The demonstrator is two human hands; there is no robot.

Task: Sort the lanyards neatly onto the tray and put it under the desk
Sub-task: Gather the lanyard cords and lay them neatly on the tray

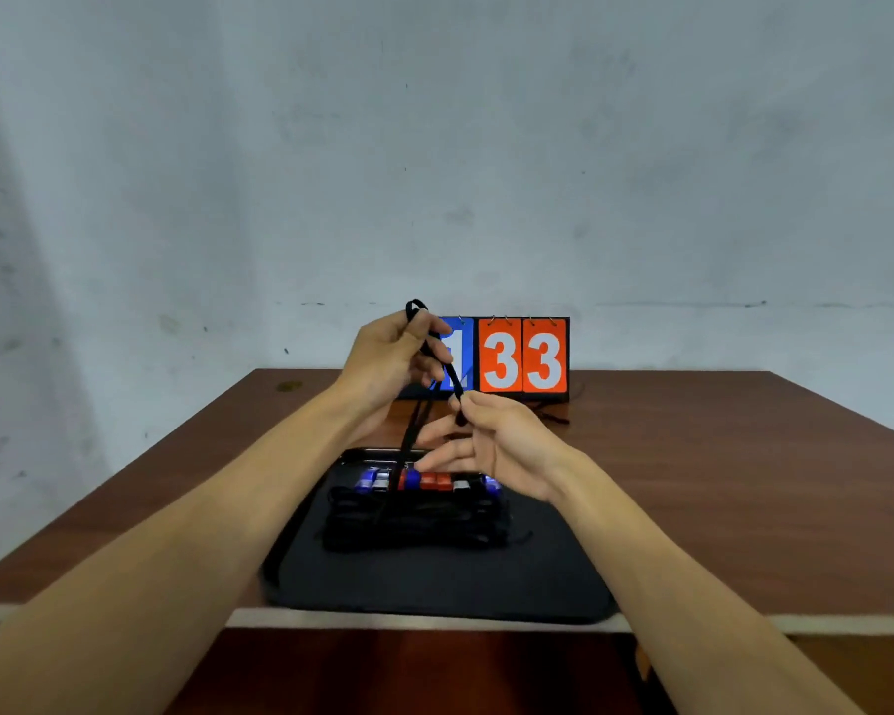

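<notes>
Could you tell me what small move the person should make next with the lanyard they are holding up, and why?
Probably lower the black lanyard, pinched by the left hand and right hand, onto the row of lanyards on the tray, since it hangs over them, not yet laid down.

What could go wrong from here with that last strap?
1. The black lanyard strap held between left hand and right hand hangs into the row of folded black lanyards with coloured clips; lifting may drag them askew.
2. The black rectangular tray overhangs the brown wooden desk's near edge; a nudge could tip it.
</notes>
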